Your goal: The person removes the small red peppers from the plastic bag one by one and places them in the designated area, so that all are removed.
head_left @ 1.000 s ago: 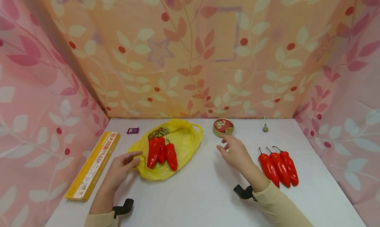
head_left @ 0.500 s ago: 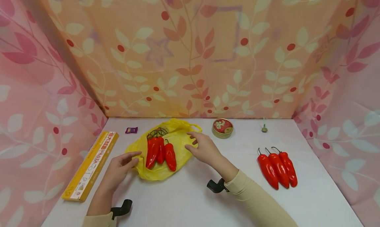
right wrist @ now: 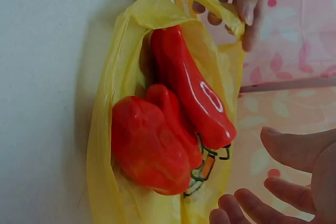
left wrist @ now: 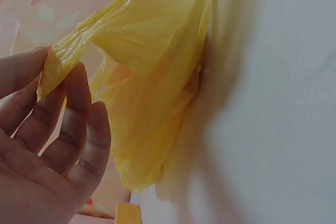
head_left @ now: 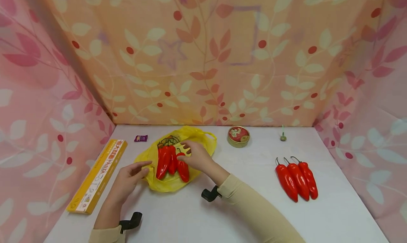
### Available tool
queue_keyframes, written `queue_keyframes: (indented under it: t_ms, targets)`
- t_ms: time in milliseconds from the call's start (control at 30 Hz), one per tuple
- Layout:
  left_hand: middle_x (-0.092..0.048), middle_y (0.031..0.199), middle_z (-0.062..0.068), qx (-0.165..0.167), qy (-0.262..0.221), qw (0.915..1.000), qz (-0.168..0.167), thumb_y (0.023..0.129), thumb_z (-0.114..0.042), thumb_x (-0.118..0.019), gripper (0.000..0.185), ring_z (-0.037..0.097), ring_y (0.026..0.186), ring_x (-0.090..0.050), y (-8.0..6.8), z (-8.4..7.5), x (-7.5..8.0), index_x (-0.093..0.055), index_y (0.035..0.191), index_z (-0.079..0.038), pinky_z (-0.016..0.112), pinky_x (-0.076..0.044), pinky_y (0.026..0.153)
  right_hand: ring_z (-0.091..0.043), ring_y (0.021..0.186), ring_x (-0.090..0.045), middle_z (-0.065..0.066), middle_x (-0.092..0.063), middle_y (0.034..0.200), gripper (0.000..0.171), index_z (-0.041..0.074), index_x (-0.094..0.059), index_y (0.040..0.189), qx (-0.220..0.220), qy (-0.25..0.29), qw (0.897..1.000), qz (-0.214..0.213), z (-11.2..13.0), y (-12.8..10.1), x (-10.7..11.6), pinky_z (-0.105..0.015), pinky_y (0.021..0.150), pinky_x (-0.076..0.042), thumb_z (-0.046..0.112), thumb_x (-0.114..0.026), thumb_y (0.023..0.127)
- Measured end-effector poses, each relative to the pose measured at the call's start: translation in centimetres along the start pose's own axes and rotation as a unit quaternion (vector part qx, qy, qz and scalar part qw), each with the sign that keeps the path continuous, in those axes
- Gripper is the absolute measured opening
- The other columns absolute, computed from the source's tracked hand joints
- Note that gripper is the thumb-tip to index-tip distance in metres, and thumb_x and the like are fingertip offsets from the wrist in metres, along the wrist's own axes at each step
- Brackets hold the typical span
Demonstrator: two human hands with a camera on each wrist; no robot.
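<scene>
A yellow plastic bag [head_left: 194, 134] lies on the white table with its mouth toward me. Three shiny red peppers [head_left: 163, 163] are in it. My left hand [head_left: 125, 183] pinches the bag's left edge between thumb and fingertips, which the left wrist view shows lifted from the table. Over the bag's right part is my right hand [head_left: 198, 158], thumb and fingers spread near the top of the rightmost pepper. In the right wrist view this hand [right wrist: 299, 177] holds nothing and appears apart from the peppers.
Three more red peppers [head_left: 297, 181] lie side by side on the right. A round red tin [head_left: 238, 136] and a small green-stemmed item [head_left: 283, 137] are at the back. On the left are a yellow pasta box [head_left: 98, 177] and a purple wrapped sweet [head_left: 141, 138].
My right hand has moved left from near the round tin, over the bag, to the rightmost pepper inside. My left hand keeps its pinch on the bag's edge.
</scene>
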State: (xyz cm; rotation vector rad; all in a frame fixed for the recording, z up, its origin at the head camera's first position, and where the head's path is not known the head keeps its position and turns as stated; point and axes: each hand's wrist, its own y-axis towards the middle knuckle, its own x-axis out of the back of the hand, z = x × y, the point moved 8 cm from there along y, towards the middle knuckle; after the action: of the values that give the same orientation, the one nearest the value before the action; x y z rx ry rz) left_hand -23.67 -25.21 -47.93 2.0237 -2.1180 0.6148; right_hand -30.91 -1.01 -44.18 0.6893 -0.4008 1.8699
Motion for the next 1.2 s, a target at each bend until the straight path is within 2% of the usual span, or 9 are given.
queue_keyframes:
  t_ms: [167, 267, 400, 500, 633, 767, 967, 1200]
  targets:
    - [-0.053, 0.146, 0.012, -0.007, 0.001, 1.0000, -0.002, 0.101, -0.033, -0.062, 0.042, 0.028, 0.126, -0.044, 0.0, -0.1, 0.0, -0.062, 0.139, -0.016, 0.014, -0.051, 0.088, -0.028, 0.112, -0.062, -0.013, -0.063, 0.130, 0.060, 0.013, -0.056, 0.140, -0.053, 0.000, 0.998, 0.013, -0.9, 1.6, -1.8, -0.036, 0.087, -0.058, 0.030, -0.080, 0.088]
    - [-0.053, 0.147, 0.012, -0.005, 0.005, 1.0000, -0.001, 0.101, -0.034, -0.062, 0.042, 0.029, 0.129, -0.043, 0.0, -0.1, 0.0, -0.062, 0.139, -0.016, 0.014, -0.050, 0.089, -0.027, 0.117, -0.059, -0.013, -0.061, 0.134, 0.069, 0.010, -0.053, 0.142, -0.091, -0.013, 0.995, 0.025, -1.6, 2.2, -3.0, -0.040, 0.094, -0.056, 0.033, -0.083, 0.084]
    - [-0.051, 0.148, 0.011, 0.001, 0.013, 0.9999, -0.001, 0.101, -0.034, -0.062, 0.042, 0.030, 0.134, -0.041, 0.0, -0.1, 0.0, -0.062, 0.139, -0.018, 0.015, -0.050, 0.092, -0.025, 0.121, -0.054, -0.011, -0.058, 0.136, 0.085, 0.011, -0.048, 0.146, -0.136, -0.044, 0.988, 0.053, -2.4, 2.3, -4.4, -0.041, 0.102, -0.052, 0.041, -0.087, 0.077]
    - [-0.051, 0.148, 0.011, 0.000, 0.014, 0.9999, -0.002, 0.101, -0.034, -0.062, 0.041, 0.031, 0.134, -0.042, 0.0, -0.1, -0.1, -0.062, 0.139, -0.018, 0.016, -0.051, 0.093, -0.023, 0.119, -0.052, -0.009, -0.057, 0.132, 0.094, 0.013, -0.046, 0.147, -0.151, -0.061, 0.984, 0.069, -2.9, 2.1, -5.1, -0.039, 0.099, -0.053, 0.045, -0.091, 0.071]
    - [-0.051, 0.148, 0.011, 0.003, 0.007, 1.0000, -0.001, 0.101, -0.034, -0.062, 0.041, 0.029, 0.132, -0.042, 0.2, 0.1, -0.2, -0.062, 0.139, -0.018, 0.015, -0.051, 0.091, -0.022, 0.118, -0.051, -0.007, -0.056, 0.130, 0.097, 0.016, -0.047, 0.147, -0.150, -0.058, 0.984, 0.075, -3.4, 1.9, -5.4, -0.037, 0.093, -0.056, 0.044, -0.093, 0.067]
    - [-0.052, 0.147, 0.010, 0.010, 0.004, 0.9999, -0.001, 0.101, -0.034, -0.062, 0.041, 0.028, 0.130, -0.042, 0.2, 0.2, -0.2, -0.062, 0.139, -0.019, 0.015, -0.051, 0.090, -0.023, 0.118, -0.051, -0.007, -0.056, 0.131, 0.092, 0.015, -0.050, 0.146, -0.144, -0.036, 0.986, 0.079, -3.4, 1.8, -4.9, -0.038, 0.094, -0.056, 0.034, -0.095, 0.068]
    - [-0.053, 0.146, 0.010, 0.004, 0.014, 0.9999, -0.002, 0.101, -0.036, -0.062, 0.042, 0.028, 0.130, -0.042, 0.3, 0.0, -0.2, -0.062, 0.139, -0.020, 0.013, -0.049, 0.089, -0.025, 0.113, -0.054, -0.008, -0.060, 0.127, 0.079, 0.015, -0.054, 0.142, -0.117, -0.016, 0.991, 0.065, -2.5, 1.4, -2.6, -0.040, 0.093, -0.056, 0.018, -0.091, 0.071]
    - [-0.053, 0.145, 0.010, 0.005, 0.013, 0.9999, -0.003, 0.101, -0.034, -0.062, 0.041, 0.027, 0.126, -0.043, 0.3, -0.1, -0.2, -0.062, 0.139, -0.019, 0.015, -0.051, 0.089, -0.024, 0.103, -0.058, -0.008, -0.062, 0.124, 0.063, 0.025, -0.056, 0.141, -0.094, 0.018, 0.994, 0.050, -2.0, 0.1, 0.3, -0.038, 0.079, -0.059, 0.020, -0.079, 0.083]
